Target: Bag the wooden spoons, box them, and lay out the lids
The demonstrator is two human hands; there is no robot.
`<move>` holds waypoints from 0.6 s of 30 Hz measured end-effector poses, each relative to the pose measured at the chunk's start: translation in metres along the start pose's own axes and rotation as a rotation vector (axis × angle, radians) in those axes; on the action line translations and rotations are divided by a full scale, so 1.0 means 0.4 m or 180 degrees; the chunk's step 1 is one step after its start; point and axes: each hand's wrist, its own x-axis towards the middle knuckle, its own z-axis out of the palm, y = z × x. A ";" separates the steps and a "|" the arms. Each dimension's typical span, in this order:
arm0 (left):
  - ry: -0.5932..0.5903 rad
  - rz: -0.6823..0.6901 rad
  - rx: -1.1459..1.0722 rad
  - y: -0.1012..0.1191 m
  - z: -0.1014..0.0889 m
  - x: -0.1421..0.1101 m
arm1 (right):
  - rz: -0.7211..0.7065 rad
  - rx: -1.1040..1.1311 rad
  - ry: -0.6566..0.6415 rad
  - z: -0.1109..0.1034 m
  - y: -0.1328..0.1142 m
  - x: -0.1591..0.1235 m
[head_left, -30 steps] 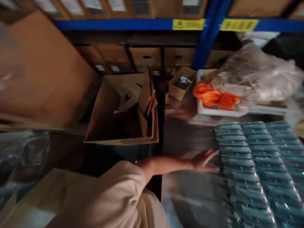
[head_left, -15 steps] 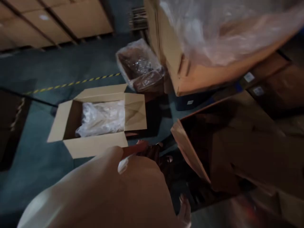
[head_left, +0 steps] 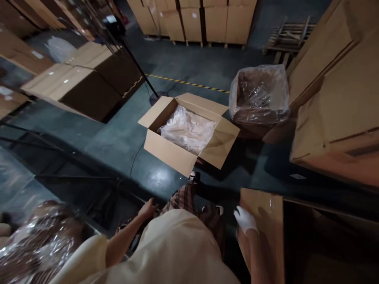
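Observation:
My left hand (head_left: 149,209) is bare and hangs beside my left leg. Its fingers are loosely bent and look apart, with nothing visible in them. A white glove covers my right hand (head_left: 245,220), which is open and empty over the side of a large brown carton (head_left: 268,209); I cannot tell if it touches the cardboard. Past my feet stands an open cardboard box (head_left: 171,152) with its flaps folded out. Crumpled clear plastic (head_left: 189,128) fills the part of it that shows.
A plastic-lined carton (head_left: 260,114) stands beyond the open box, with stacked cartons (head_left: 340,102) to the right. A dark pole stand (head_left: 142,71) and closed boxes (head_left: 79,85) are at the left. Plastic-wrapped goods (head_left: 44,244) lie at lower left. Yellow-black tape (head_left: 189,83) crosses the floor.
My view has swung left, so the open box appears farther right. I stand more upright, and both hands now hang apart at my sides.

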 end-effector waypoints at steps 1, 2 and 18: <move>0.0027 -0.0066 -0.0007 -0.018 0.012 0.011 | -0.0067 -0.0123 0.0030 -0.032 -0.043 0.051; 0.0070 -0.0103 -0.0016 -0.030 0.018 0.031 | -0.0154 -0.0270 0.0054 -0.059 -0.092 0.099; 0.0490 0.2057 -0.0030 0.405 -0.489 1.166 | -0.1033 -0.0373 -0.0029 -0.077 -1.202 1.032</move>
